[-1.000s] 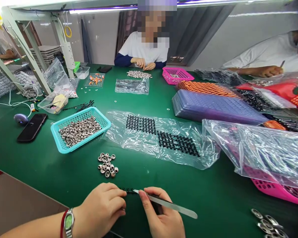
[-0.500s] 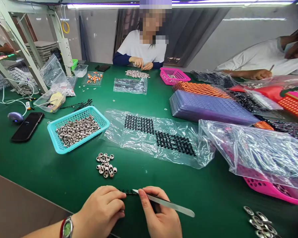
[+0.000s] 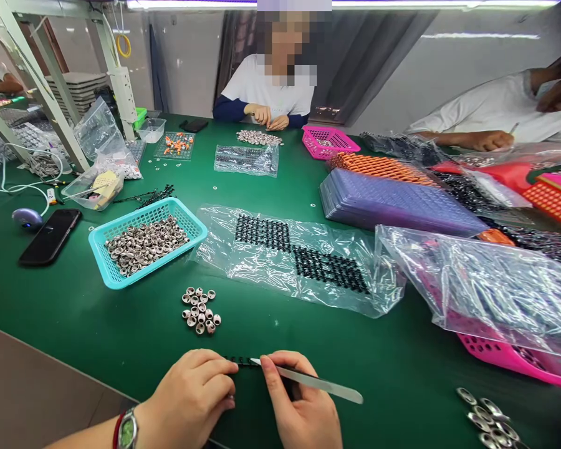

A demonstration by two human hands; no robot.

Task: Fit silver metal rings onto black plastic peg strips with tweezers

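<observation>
Close to the front edge of the green table, my left hand (image 3: 194, 394) is closed on the left end of a thin black strip with small knobs (image 3: 242, 361). Between thumb and fingers my right hand (image 3: 303, 399) grips metal tweezers (image 3: 327, 387). Their tip meets the strip's right part, and their rounded end sticks out to the right. The strip's ends are hidden by my fingers. Just beyond my hands lies a cluster of small silver ring-shaped metal pieces (image 3: 200, 310). More silver pieces (image 3: 490, 419) lie at the lower right.
A turquoise basket (image 3: 110, 277) of metal pieces stands at left, beside a phone (image 3: 50, 237). Black strips in rows (image 3: 331, 269) lie on a clear plastic bag (image 3: 262, 274). Purple trays (image 3: 393, 202) and a pink basket (image 3: 500, 355) are at right. Two co-workers sit across the table.
Both hands keep nearly the same position on the strip. The tweezers' rounded end has risen slightly. The whole view has shifted a little.
</observation>
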